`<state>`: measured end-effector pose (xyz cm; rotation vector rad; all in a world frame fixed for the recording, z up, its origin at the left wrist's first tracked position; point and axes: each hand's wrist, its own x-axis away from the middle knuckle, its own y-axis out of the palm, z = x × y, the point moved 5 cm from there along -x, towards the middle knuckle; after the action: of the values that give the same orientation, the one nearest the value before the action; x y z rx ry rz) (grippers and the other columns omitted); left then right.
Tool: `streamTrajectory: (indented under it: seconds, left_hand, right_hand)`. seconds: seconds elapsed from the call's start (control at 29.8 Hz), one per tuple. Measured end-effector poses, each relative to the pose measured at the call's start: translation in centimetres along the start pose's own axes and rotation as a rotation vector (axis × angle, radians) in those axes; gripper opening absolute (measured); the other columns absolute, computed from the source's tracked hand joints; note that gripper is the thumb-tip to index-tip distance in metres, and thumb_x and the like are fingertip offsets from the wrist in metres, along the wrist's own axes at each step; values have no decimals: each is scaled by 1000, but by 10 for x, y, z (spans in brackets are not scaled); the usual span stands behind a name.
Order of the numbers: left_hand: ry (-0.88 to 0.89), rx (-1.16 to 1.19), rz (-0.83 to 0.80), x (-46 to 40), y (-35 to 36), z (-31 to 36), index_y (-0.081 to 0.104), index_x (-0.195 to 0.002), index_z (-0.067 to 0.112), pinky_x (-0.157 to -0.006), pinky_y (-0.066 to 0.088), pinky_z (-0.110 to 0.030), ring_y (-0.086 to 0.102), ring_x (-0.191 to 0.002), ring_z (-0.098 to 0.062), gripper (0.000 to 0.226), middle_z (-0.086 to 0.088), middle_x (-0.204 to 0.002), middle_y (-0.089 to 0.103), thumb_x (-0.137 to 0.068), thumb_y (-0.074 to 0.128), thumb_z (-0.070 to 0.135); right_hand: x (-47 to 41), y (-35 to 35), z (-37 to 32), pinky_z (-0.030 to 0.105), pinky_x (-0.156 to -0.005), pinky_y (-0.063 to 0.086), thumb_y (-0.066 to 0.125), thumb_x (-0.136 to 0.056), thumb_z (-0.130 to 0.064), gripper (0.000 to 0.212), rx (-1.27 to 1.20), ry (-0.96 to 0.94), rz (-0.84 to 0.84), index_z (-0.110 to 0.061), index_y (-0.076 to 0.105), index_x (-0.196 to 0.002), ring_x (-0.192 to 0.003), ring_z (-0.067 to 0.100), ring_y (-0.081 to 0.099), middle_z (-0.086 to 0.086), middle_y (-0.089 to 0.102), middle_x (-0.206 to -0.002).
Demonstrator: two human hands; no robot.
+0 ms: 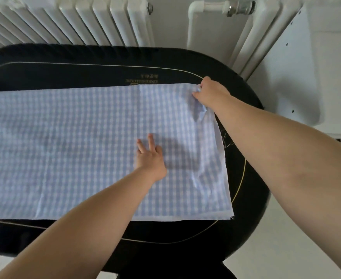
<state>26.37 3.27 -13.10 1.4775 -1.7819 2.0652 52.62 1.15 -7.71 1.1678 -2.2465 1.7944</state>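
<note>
Left hand (150,158) flat on checked cloth (75,148), fingers straight, right hand (210,91) pinching its far right corner, black surface (65,73) beneath

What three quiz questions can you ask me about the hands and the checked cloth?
1. True or false: the left hand lies flat, fingers straight, on the blue-and-white checked cloth.
2. Which corner of the cloth does the right hand grip? A) near left B) far right C) near right
3. Fill in: the cloth is spread on a black oval ____ with a thin gold line.

Key
1. True.
2. B; the cloth is bunched up there.
3. table
</note>
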Motion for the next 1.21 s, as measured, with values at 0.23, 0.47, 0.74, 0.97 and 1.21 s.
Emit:
streamTrajectory:
  seconds: [0.23,0.47,0.74,0.97,1.21]
  left_hand:
    - [43,-15,-221,-4,-5,-4,17,-147,12,-102,38,-44,-18,-138,-54,75,-13,-152,-36,-87,57,32]
    - [128,-97,-269,-1,-12,-4,12,-149,11,-107,33,-52,-17,-136,-57,97,-20,-150,-34,-81,60,60]
    - [128,-133,-163,1,-8,-3,26,-140,10,-106,35,-50,-7,-137,-59,95,-25,-152,-28,-73,65,65]
    - [98,-119,-118,0,-2,-1,27,-138,9,-108,32,-49,-8,-138,-57,92,-24,-152,-29,-74,65,64]
    - [80,-129,-134,0,-4,1,25,-140,10,-108,33,-47,-8,-138,-57,94,-24,-151,-29,-74,66,63]
  right_hand:
    - [-8,4,32,28,-71,52,50,-96,-21,31,-432,224,-94,-10,58,-124,-86,20,61,7,61,-111]
    - [-5,21,30,39,-92,48,54,-94,-31,42,-212,-50,-9,-22,46,-134,-115,28,55,6,52,-133]
    - [5,5,41,25,-70,44,45,-97,-27,23,-681,142,186,-13,60,-107,-91,20,59,4,60,-96]
    - [15,17,73,30,-76,47,63,-86,-40,28,-1114,536,13,-18,59,-102,-82,16,59,-1,62,-93]
    - [6,-3,51,34,-83,53,72,-78,-47,41,-906,441,-119,-17,65,-104,-82,19,64,1,65,-95]
